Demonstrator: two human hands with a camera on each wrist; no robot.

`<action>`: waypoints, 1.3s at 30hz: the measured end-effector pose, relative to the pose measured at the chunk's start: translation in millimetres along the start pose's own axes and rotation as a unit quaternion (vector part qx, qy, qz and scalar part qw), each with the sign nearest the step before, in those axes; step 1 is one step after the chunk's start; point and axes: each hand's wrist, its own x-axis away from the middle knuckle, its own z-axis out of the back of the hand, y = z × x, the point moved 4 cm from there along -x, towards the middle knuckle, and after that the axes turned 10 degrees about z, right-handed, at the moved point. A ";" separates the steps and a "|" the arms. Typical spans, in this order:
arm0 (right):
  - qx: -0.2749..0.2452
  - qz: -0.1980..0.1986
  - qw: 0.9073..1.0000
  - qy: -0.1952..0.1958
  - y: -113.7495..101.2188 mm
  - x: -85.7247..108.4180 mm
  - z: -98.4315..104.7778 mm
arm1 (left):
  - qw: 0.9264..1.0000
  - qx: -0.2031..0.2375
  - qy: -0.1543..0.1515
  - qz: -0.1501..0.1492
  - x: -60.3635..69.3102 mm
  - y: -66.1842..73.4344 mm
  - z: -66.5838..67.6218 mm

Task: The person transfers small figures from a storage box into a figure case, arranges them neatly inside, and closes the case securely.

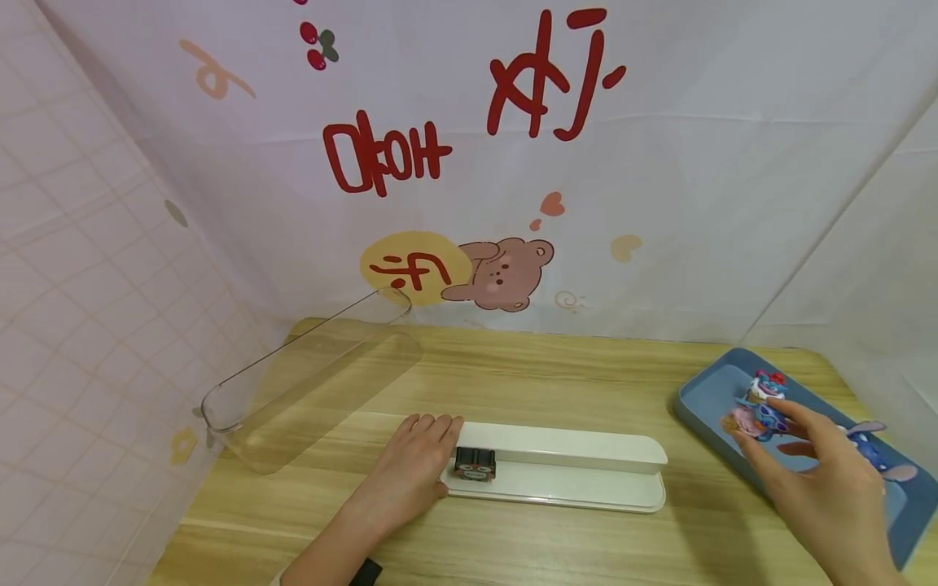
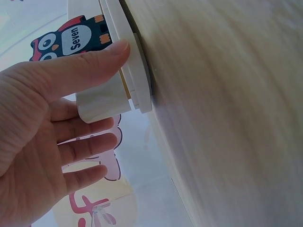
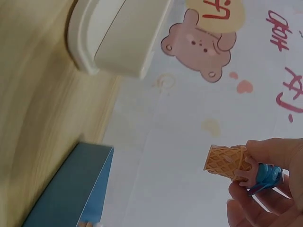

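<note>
At the left end of a white two-step display stand (image 1: pixel 550 484), my left hand (image 1: pixel 410 464) grips it, with the thumb on the front edge and fingers behind. Next to that hand, a dark owl figurine (image 1: pixel 475 464) marked "Seven" stands on the lower step; the left wrist view shows its face (image 2: pixel 71 38). My right hand (image 1: pixel 828 480) pinches a figurine with a waffle-cone base (image 3: pixel 227 161) and a blue part, above the blue tray (image 1: pixel 714 448). Beside it in the tray is a figurine with a red and white top (image 1: pixel 768 382). The palm partly hides a blue long-eared figurine (image 1: pixel 875 452).
A long clear plastic cover (image 1: pixel 315 382) stands at the left of the wooden table (image 1: pixel 557 545). White printed cloth (image 1: pixel 681 203) hangs behind the table, and a gridded sheet (image 1: pixel 95 325) is on the left.
</note>
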 end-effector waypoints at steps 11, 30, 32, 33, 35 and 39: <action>-0.049 0.037 0.998 0.004 -21.2 -4.5 -14.2 | 1.000 0.002 0.001 -0.002 0.0 0.3 1.2; -0.105 0.157 0.982 0.010 -54.7 -4.8 -34.6 | 1.000 0.002 0.002 -0.001 0.0 0.2 1.1; -0.111 0.159 0.981 0.010 -57.9 -4.4 -37.4 | 1.000 0.000 0.005 -0.002 0.1 0.2 1.0; -0.112 0.161 0.981 0.008 -59.5 -4.2 -38.9 | 1.000 0.000 0.006 -0.002 0.1 0.2 0.8; -0.116 0.163 0.980 0.008 -63.2 -3.2 -42.2 | 1.000 0.000 0.007 -0.003 0.4 0.3 1.0; -0.130 0.172 0.976 0.004 -70.5 -1.1 -50.2 | 1.000 0.003 0.007 -0.003 0.7 0.3 1.3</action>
